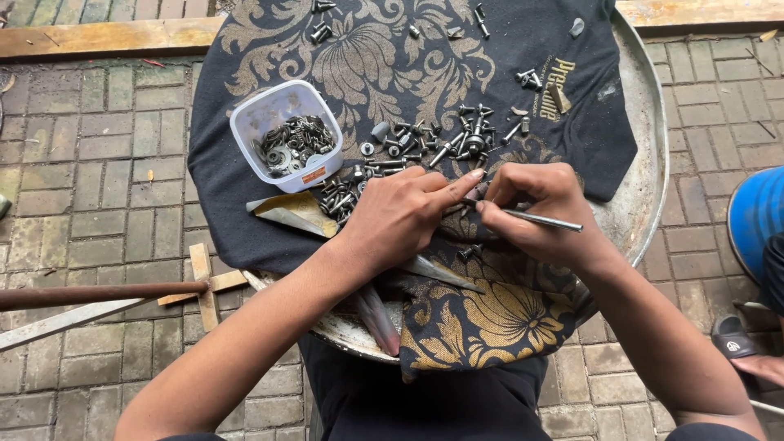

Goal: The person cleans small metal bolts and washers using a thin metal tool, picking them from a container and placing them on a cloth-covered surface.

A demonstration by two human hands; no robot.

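At frame centre, the left hand (400, 214) rested loosely open on scattered screws (441, 140); the right hand (543, 208) pinched a thin rod (543, 220). A white tub (286, 135) with an orange label (314, 175) sat upper left on black cloth (392, 49).

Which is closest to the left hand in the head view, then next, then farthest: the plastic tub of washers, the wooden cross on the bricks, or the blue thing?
From the left hand:
1. Plastic tub, up-left on the cloth.
2. Wooden cross, left on the bricks.
3. Blue thing, far right edge.

Your forearms are bare to the picture's lower edge, no sleeves or rings showing; dark clothing (425, 404) covers your lap.
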